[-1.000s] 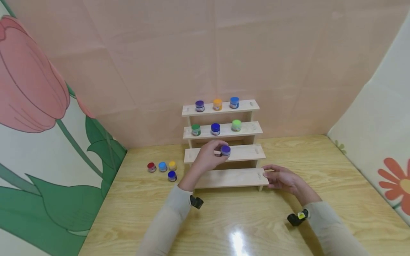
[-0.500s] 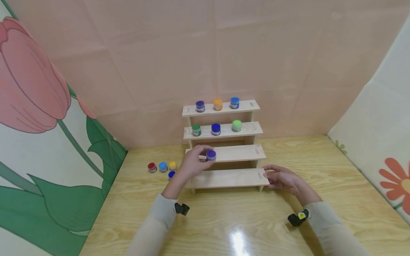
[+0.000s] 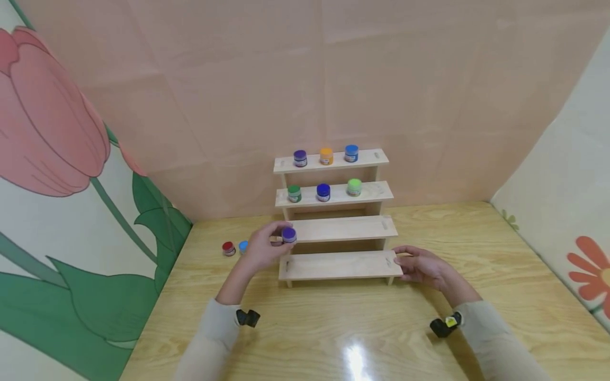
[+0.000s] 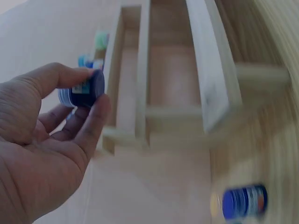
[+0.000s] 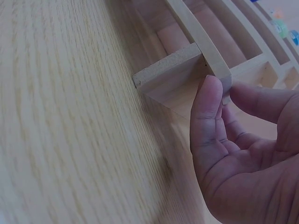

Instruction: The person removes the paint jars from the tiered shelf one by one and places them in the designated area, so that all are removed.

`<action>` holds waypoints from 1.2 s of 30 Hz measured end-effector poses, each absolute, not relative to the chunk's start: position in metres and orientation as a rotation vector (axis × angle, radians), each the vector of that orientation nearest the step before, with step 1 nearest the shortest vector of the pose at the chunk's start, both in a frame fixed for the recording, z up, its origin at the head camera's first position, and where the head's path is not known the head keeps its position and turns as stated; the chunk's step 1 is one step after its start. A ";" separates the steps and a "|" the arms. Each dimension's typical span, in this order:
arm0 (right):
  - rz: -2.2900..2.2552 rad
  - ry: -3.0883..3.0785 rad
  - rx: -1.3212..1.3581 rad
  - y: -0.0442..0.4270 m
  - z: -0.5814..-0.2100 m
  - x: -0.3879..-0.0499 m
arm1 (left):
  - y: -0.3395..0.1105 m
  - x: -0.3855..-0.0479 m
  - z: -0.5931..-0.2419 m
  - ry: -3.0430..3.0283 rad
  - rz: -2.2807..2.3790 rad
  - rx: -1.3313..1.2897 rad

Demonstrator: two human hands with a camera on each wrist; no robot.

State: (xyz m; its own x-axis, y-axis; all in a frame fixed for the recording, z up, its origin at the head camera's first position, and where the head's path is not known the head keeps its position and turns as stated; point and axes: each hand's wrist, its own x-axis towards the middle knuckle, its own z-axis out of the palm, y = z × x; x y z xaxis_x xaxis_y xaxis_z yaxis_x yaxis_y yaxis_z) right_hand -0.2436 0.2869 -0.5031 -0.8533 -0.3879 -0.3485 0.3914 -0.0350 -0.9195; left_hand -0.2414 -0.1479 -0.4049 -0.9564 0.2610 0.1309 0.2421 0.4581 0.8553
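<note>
Head view: the left hand (image 3: 265, 246) pinches a purple-lidded jar (image 3: 288, 235) at the left end of the stepped shelf's second-lowest board (image 3: 343, 228); contact with the wood cannot be determined. Six other jars (image 3: 323, 192) occupy the two upper boards (image 3: 371, 157); the lower two show bare wood. Step in hand, as judged: placing the jar. The next move calls for a level set-down inside the left edge. Left wrist view: thumb and fingers bracket the jar closely; a dark blue jar (image 4: 245, 201) stands on the table (image 4: 280, 135). Right wrist view: the right hand (image 5: 252, 172) grips the bottom board's (image 5: 198, 35) right end, presumably steadying it.
</note>
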 end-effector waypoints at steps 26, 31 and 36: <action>-1.924 1.707 0.021 0.287 -0.499 -0.245 | -0.256 -0.248 -0.449 2.697 1.473 0.403; -1.924 1.702 0.015 0.287 -0.498 -0.244 | -0.266 -0.251 -0.460 2.696 1.491 0.382; -1.925 1.698 0.004 0.288 -0.498 -0.244 | -0.274 -0.253 -0.468 2.707 1.456 0.342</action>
